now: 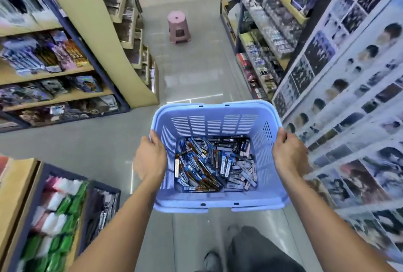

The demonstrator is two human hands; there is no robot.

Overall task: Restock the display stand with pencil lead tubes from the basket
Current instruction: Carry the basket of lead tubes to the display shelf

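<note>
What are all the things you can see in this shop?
basket: one, light blue, carried in the aisle
pencil lead tubes: many, mostly blue, black and grey, heaped in the basket
stool: one, pink, on the floor ahead
shelves: both sides, tan, full of goods
picture sheets: many, right wall
packets: green and white, lower left shelf
left hand: grips the basket's left rim
right hand: grips the right rim

My single head-worn wide-angle camera looks forward and steeply down an aisle floor (196, 71), close above a blue basket (214, 109) at arm's length.
</note>
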